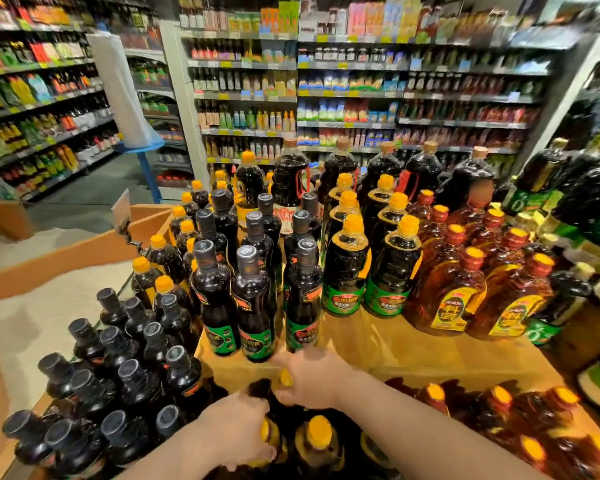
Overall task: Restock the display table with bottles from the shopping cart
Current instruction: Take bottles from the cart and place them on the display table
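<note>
Head view: the left grip [238, 433] curls round a yellow-capped dark bottle [269, 436] low at the near edge; the right grip [309, 379] pinches another yellow cap [286, 378] just beyond. The wooden bench [430, 348] carries grey-capped bottles [253, 306] and amber bottles [447, 292]. Stocked shelves [347, 95] stand behind.

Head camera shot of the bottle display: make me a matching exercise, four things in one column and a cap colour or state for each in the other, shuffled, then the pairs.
1. slim dark bottles
2. amber bottles
3. left hand
4. display table

A. grips a yellow-capped bottle
B. grey caps
C. bare patch at front
D. red caps with yellow tops

Pairs: 1-B, 2-D, 3-A, 4-C
</note>
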`<state>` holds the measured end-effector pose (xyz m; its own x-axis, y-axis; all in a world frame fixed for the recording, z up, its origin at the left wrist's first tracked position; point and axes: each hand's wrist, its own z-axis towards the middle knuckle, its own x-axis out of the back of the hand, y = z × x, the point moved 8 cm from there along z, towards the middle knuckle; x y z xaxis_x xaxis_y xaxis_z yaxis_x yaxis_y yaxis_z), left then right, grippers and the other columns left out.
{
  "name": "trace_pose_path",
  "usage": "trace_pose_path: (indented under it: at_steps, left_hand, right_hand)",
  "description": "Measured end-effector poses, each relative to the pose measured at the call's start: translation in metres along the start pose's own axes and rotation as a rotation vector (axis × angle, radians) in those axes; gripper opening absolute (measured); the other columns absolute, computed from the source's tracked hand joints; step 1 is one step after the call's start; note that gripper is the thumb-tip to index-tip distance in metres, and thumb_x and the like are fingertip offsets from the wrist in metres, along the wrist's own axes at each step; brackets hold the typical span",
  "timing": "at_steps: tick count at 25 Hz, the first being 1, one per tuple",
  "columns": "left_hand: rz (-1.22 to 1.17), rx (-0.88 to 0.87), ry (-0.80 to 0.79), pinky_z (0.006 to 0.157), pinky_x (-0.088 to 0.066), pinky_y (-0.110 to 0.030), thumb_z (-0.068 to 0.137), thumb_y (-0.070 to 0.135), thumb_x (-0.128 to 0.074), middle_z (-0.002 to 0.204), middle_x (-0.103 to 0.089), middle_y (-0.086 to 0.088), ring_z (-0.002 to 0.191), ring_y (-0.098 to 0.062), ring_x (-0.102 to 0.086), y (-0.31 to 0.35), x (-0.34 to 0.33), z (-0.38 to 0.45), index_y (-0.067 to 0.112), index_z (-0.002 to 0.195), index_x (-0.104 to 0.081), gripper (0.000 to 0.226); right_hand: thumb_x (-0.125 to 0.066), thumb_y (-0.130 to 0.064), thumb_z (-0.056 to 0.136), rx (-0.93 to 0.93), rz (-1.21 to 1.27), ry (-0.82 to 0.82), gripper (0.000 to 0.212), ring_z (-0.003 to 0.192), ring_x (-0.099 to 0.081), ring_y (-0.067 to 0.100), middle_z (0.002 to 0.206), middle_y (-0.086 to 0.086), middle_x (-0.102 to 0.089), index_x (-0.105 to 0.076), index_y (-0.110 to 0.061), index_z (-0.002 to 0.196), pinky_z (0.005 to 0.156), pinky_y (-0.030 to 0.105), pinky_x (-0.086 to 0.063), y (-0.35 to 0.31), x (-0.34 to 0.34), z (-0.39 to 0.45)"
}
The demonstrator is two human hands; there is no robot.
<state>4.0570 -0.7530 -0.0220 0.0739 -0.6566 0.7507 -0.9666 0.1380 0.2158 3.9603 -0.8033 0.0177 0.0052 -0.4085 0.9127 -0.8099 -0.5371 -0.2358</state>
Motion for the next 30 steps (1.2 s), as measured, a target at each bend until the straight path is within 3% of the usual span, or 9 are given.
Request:
trace_pose_path:
  at_steps: [3, 5, 9, 11, 13, 16, 19, 23, 30]
  left_hand:
    - [0.183, 0.063, 0.023, 0.090, -0.053, -0.041, 0.061, 0.091, -0.050, 0.119, -0.059, -0.002, 0.110, -0.024, -0.060, 0.017, 0.026, -0.010, 0.017, 0.124, -0.054, 0.097]
    - [0.263, 0.042, 0.213, 0.082, -0.055, -0.037, 0.076, 0.082, -0.048, 0.093, -0.061, 0.001, 0.096, -0.023, -0.064, 0.050, 0.079, -0.022, 0.014, 0.103, -0.061, 0.075]
    - [0.264, -0.079, 0.663, 0.081, -0.055, -0.039, 0.091, 0.065, -0.047, 0.099, -0.062, -0.002, 0.094, -0.022, -0.062, 0.133, 0.213, -0.030, 0.020, 0.110, -0.059, 0.051]
    - [0.309, -0.124, 0.779, 0.072, -0.055, -0.039, 0.091, 0.061, -0.050, 0.092, -0.063, -0.003, 0.087, -0.023, -0.061, 0.163, 0.261, -0.011, 0.016, 0.107, -0.061, 0.049]
    - [0.438, -0.087, 0.710, 0.055, -0.048, -0.032, 0.092, 0.062, -0.050, 0.080, -0.058, -0.002, 0.075, -0.021, -0.057, 0.184, 0.287, 0.022, 0.011, 0.099, -0.060, 0.053]
    - [0.438, -0.021, 0.431, 0.049, -0.043, -0.027, 0.095, 0.059, -0.049, 0.063, -0.054, -0.002, 0.055, -0.016, -0.052, 0.189, 0.295, 0.078, 0.010, 0.077, -0.050, 0.052]
    - [0.219, -0.006, 0.307, 0.044, -0.047, -0.023, 0.090, 0.058, -0.057, 0.056, -0.068, -0.005, 0.041, -0.015, -0.059, 0.170, 0.290, 0.120, 0.003, 0.097, -0.063, 0.056]
    - [0.331, -0.016, 0.260, 0.051, -0.041, -0.018, 0.093, 0.060, -0.049, 0.046, -0.058, 0.005, 0.033, 0.000, -0.049, 0.169, 0.290, 0.138, -0.001, 0.097, -0.072, 0.066]
    - [0.184, -0.037, 0.203, 0.045, -0.044, -0.019, 0.093, 0.052, -0.057, 0.053, -0.056, -0.003, 0.038, -0.012, -0.049, 0.165, 0.287, 0.139, -0.005, 0.092, -0.069, 0.058]
  right_hand:
    - [-0.052, -0.042, 0.092, -0.061, 0.056, 0.225, 0.038, 0.100, -0.058, 0.027, 0.110, 0.006, -0.060, -0.051, -0.027, 0.127, 0.079, 0.038, -0.052, 0.023, 0.048, -0.030]
    - [-0.053, -0.043, 0.092, -0.178, 0.113, 0.451, 0.027, 0.095, -0.058, 0.022, 0.102, 0.000, -0.060, -0.061, -0.026, 0.111, 0.079, 0.035, -0.051, 0.061, 0.100, -0.055]
    - [-0.058, -0.041, 0.089, -0.408, 0.052, 0.810, 0.030, 0.095, -0.058, 0.025, 0.102, 0.004, -0.059, -0.060, -0.021, 0.111, 0.075, 0.035, -0.048, 0.153, 0.206, -0.101]
    - [-0.058, -0.048, 0.088, -0.465, 0.002, 0.754, 0.044, 0.099, -0.058, 0.031, 0.112, 0.008, -0.054, -0.054, -0.022, 0.123, 0.080, 0.039, -0.051, 0.188, 0.231, -0.094]
    - [-0.055, -0.055, 0.088, -0.458, -0.069, 0.606, 0.050, 0.096, -0.059, 0.032, 0.111, 0.009, -0.056, -0.054, -0.020, 0.124, 0.078, 0.041, -0.054, 0.210, 0.240, -0.072]
    - [-0.053, -0.056, 0.090, -0.324, -0.209, 0.311, 0.046, 0.078, -0.057, 0.028, 0.077, 0.005, -0.059, -0.060, -0.012, 0.082, 0.059, 0.032, -0.045, 0.222, 0.228, -0.029]
    - [-0.057, -0.052, 0.089, -0.250, -0.174, 0.207, 0.049, 0.058, -0.060, 0.025, 0.055, 0.003, -0.056, -0.049, -0.012, 0.061, 0.060, 0.034, -0.053, 0.232, 0.217, -0.002]
    - [-0.056, -0.052, 0.090, -0.244, -0.108, 0.100, 0.049, 0.036, -0.059, 0.014, 0.051, 0.003, -0.062, -0.060, -0.008, 0.070, 0.065, 0.033, -0.059, 0.240, 0.211, 0.018]
    - [-0.061, -0.044, 0.091, -0.245, 0.028, 0.075, 0.044, 0.046, -0.064, 0.022, 0.071, 0.012, -0.067, -0.068, 0.000, 0.089, 0.047, 0.032, -0.058, 0.237, 0.205, 0.007]
